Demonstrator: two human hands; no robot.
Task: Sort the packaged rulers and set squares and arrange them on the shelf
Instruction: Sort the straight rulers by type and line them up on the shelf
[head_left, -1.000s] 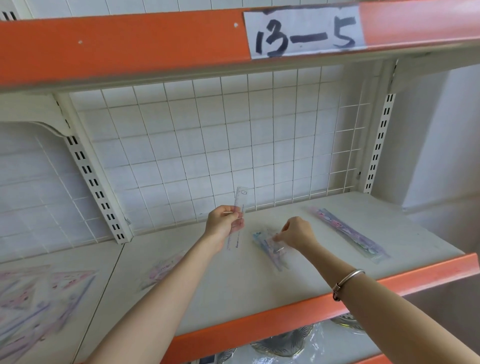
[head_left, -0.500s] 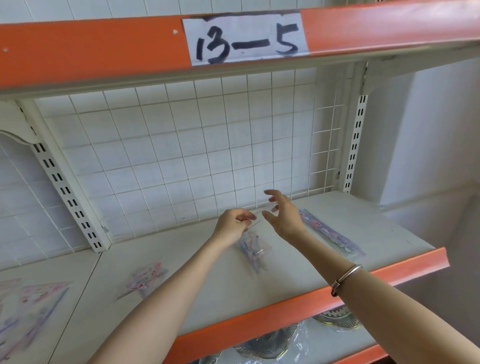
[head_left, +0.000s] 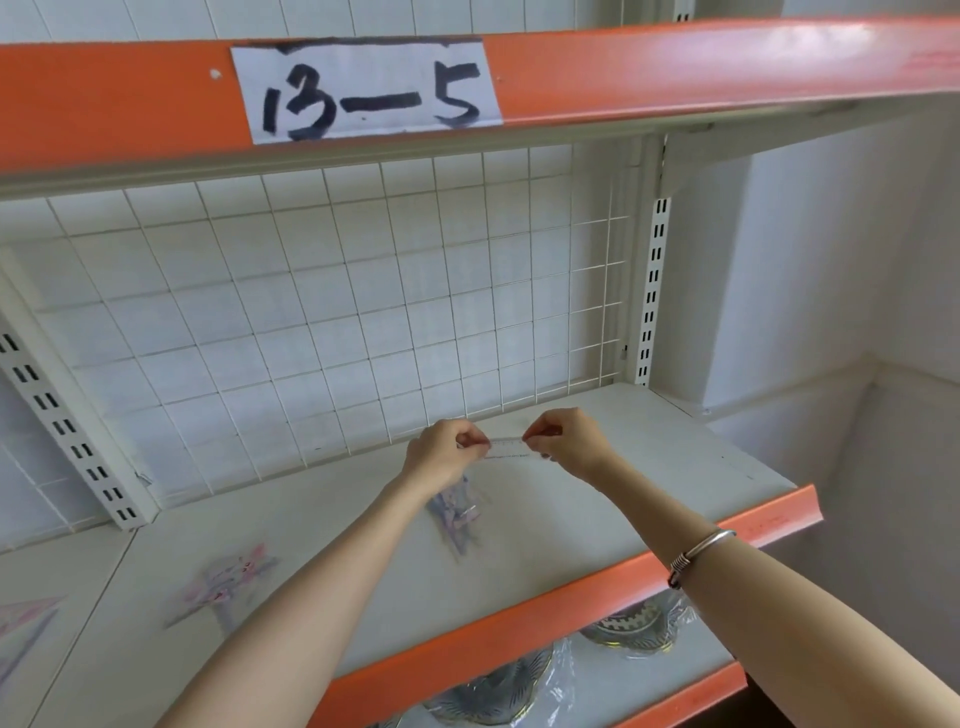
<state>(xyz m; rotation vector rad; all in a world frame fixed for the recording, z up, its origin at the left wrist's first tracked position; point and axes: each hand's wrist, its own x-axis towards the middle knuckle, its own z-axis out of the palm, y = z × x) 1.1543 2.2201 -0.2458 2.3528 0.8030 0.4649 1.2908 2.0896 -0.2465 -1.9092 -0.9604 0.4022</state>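
Step in hand: placing. We hold one clear ruler (head_left: 508, 448) level between both hands, just above the back of the shelf (head_left: 654, 467) and near the wire grid (head_left: 363, 312). We can't tell whether it touches the board. We can't make out a wrapper on it either, since it's almost see-through.

Left hand (head_left: 444, 454): grip pinched on the ruler's left end, fingertips against thumb, other fingers curled in, back of hand up.
Right hand (head_left: 571, 441): same pinch on the right end, back of hand up. There's a bracelet (head_left: 698, 553) on that wrist, above the orange front lip (head_left: 519, 631).
Both forearms reach in over the lip and converge toward mid-shelf, with the ruler spanning the gap between the hands.

Other stock:
- A printed pack (head_left: 456, 514) lies flat just in front of the left wrist, partly hidden by it.
- A pinkish pack (head_left: 234, 571) sits further left, well apart.
- A third pack (head_left: 23, 623) is at the far left on the neighbouring board. It looks triangular, but it's blurred.

Our read: sorting is at an early stage, with only a few items down and plenty of bare board.

What the next move calls for:
- Lower the ruler flat, with its long edge parallel to the grid.
- Ease both pinches off together so it doesn't skew.
- Keep it off the printed pack so the kinds stay separate.

Risk: the ruler is thin, slick and near-invisible on white, so it can slide easily and we could misjudge where its edge is.
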